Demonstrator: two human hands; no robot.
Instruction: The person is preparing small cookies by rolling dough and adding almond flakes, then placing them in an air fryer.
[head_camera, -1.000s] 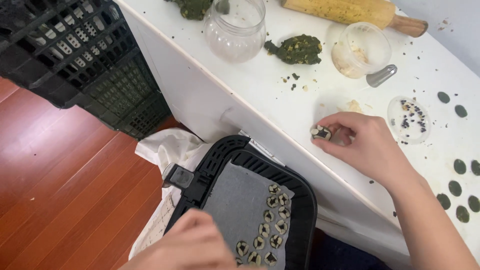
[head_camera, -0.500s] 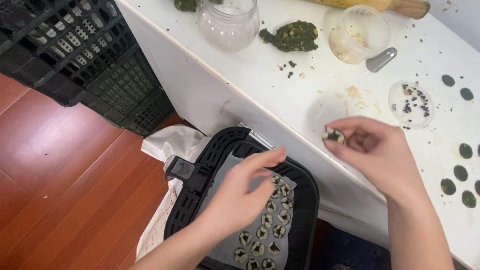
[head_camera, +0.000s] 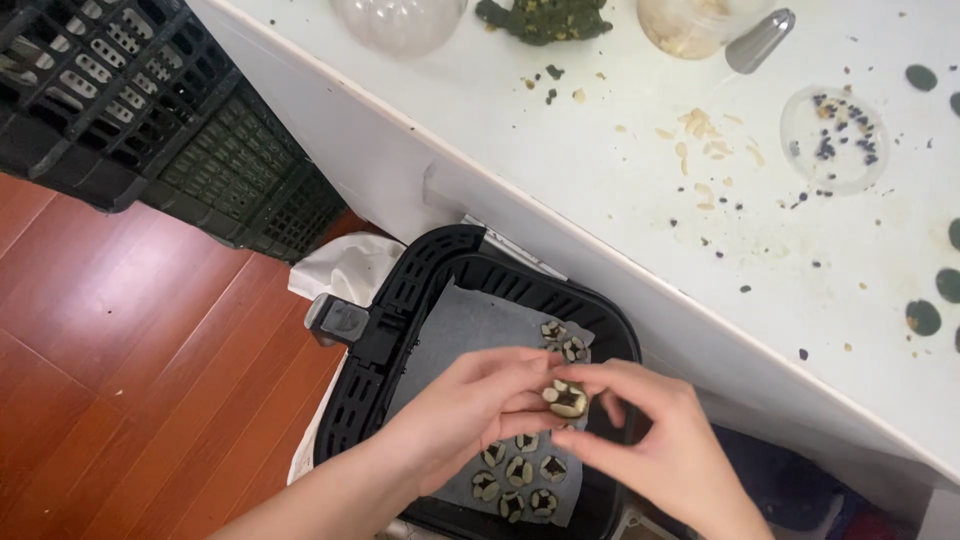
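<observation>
A: Biggest first: white flour-dusted worktop (head_camera: 620, 230) filling twelve to three o'clock, strewn with pale nut slivers and dark crumbs.

B: Then stacked black plastic lattice crates (head_camera: 130, 110) up at ten o'clock, on a reddish wooden plank floor (head_camera: 110, 380) running down to eight.

A: Dead centre, toward six: square black air-fryer basket (head_camera: 400, 300), grey paper liner (head_camera: 470, 330) inside, handle sticking out at nine. White cloth (head_camera: 345, 270) tucked just beside it, at ten from the basket.

B: Rows of small dark-and-cream patterned cookies (head_camera: 520, 475) lying on the liner, more at the twelve o'clock corner.

A: Now the hands, both above the basket. Left hand (head_camera: 465, 415) coming in from seven, right hand (head_camera: 650, 440) from five.

B: Fingertips of both pressed together on one small round cookie with dark and cream pieces (head_camera: 567, 397), pinched between them over the liner.

A: Smaller bits: clear shallow plastic lid with dark specks (head_camera: 835, 135) at two, lump of dark green dough (head_camera: 545, 18) at twelve.
</observation>
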